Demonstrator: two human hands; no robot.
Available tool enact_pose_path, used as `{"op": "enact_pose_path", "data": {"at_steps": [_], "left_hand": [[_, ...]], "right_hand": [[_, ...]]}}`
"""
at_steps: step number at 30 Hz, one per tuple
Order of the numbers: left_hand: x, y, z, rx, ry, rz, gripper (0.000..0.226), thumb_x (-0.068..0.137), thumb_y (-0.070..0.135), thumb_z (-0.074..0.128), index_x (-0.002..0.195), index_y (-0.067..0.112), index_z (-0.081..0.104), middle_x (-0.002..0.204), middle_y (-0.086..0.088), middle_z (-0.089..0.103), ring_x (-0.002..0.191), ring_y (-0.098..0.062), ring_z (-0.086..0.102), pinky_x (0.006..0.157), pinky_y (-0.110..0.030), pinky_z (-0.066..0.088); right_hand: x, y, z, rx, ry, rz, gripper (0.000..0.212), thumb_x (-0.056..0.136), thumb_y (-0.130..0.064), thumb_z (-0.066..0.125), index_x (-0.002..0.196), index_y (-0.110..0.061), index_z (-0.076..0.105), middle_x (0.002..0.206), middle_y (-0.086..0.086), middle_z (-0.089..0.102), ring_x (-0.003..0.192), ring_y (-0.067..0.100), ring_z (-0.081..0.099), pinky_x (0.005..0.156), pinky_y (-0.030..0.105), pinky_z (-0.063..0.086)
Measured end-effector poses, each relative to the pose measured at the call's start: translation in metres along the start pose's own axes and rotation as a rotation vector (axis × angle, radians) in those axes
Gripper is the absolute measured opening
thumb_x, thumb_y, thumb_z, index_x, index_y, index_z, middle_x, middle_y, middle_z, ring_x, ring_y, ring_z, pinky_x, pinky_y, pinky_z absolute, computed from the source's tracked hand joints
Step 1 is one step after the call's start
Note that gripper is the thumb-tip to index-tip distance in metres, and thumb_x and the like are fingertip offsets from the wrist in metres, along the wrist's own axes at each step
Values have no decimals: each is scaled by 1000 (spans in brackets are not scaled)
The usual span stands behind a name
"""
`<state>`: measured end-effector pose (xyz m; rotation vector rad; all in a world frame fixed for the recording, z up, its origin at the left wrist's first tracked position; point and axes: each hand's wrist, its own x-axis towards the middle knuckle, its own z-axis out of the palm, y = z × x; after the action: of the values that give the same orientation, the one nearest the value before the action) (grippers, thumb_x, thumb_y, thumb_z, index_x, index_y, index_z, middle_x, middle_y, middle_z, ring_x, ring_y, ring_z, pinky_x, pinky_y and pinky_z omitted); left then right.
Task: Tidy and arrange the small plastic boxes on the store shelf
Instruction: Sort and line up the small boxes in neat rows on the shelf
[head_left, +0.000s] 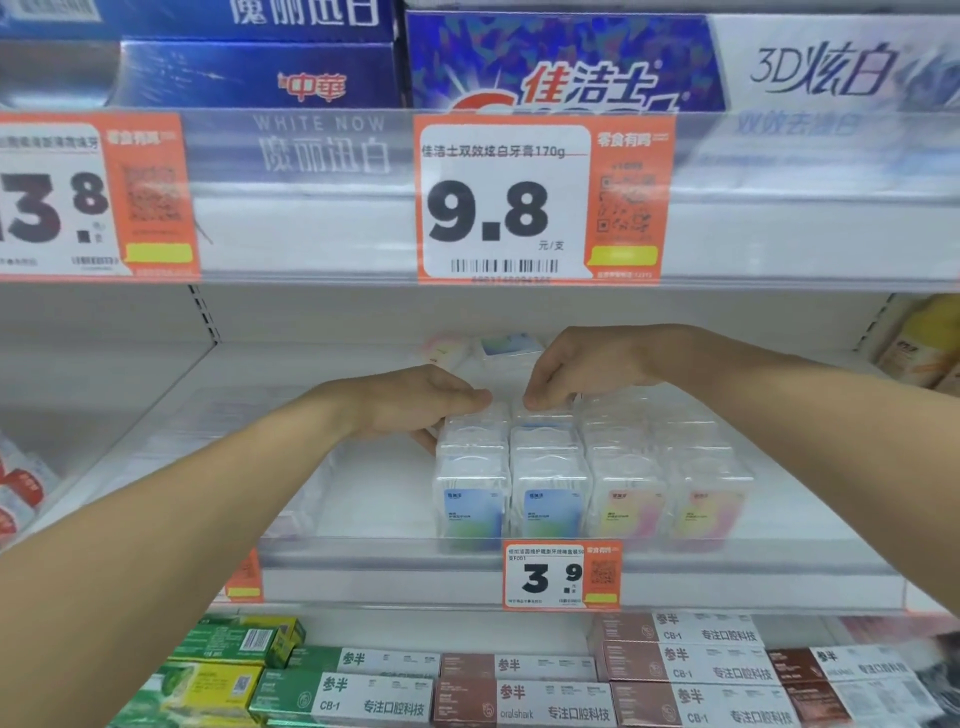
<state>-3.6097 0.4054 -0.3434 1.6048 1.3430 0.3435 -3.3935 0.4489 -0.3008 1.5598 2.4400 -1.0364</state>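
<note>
Several small clear plastic boxes stand in rows on the white middle shelf (384, 499). The two left rows carry blue-green labels (470, 506), the two right rows pink-yellow labels (631, 506). My left hand (415, 400) reaches in from the left and cups the back of the leftmost row (475, 426), fingers curled against its side. My right hand (576, 369) comes from the right, fingertips pressing down on the top of a box in the second row (545, 418). Two loose boxes (509, 345) lie at the back of the shelf behind my hands.
A clear front lip with a 3.9 price tag (561, 574) edges the shelf. Above hangs the upper shelf's rail with a 9.8 tag (540, 200) and toothpaste cartons (566, 62). Toothpaste boxes (519, 696) fill the shelf below. Yellow bottles (924, 338) stand at the right.
</note>
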Motion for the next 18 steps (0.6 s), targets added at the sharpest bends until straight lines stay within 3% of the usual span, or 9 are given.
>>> {"op": "enact_pose_path", "data": {"at_steps": [4, 9, 14, 16, 18], "left_hand": [[-1, -1, -4, 21, -21, -2, 37, 97, 43, 49, 109, 15, 71, 104, -4, 75, 94, -17, 70, 84, -27, 54], [0, -1, -5, 20, -48, -17, 36, 98, 42, 49, 109, 15, 70, 107, -6, 74, 101, -22, 69, 90, -31, 53], [0, 1, -5, 41, -77, -28, 38, 98, 44, 46, 112, 18, 69, 108, -2, 74, 102, -18, 69, 88, -26, 54], [-2, 3, -6, 61, -93, -32, 40, 98, 47, 43, 113, 20, 69, 108, 2, 74, 100, -13, 69, 85, -22, 53], [0, 4, -8, 55, -26, -28, 46, 98, 50, 39, 112, 20, 70, 106, 3, 74, 98, -12, 69, 84, -22, 53]], "right_hand": [[-2, 0, 0, -28, -10, -9, 29, 83, -39, 75, 99, -15, 77, 94, -3, 68, 89, 12, 61, 91, 26, 49], [-3, -2, 0, -45, -17, -10, 28, 84, -39, 73, 100, -16, 77, 98, -2, 68, 90, 12, 61, 89, 24, 49], [1, -5, -4, -21, -91, 29, 23, 88, -44, 67, 82, -23, 73, 93, -4, 69, 97, 18, 65, 103, 37, 44], [7, -5, -9, -24, -51, 49, 33, 93, -48, 58, 97, -19, 74, 102, -4, 73, 101, 16, 68, 97, 36, 46], [21, -3, -14, -53, 76, 54, 32, 95, -39, 56, 102, -12, 72, 96, -2, 72, 88, 15, 68, 84, 33, 50]]}}
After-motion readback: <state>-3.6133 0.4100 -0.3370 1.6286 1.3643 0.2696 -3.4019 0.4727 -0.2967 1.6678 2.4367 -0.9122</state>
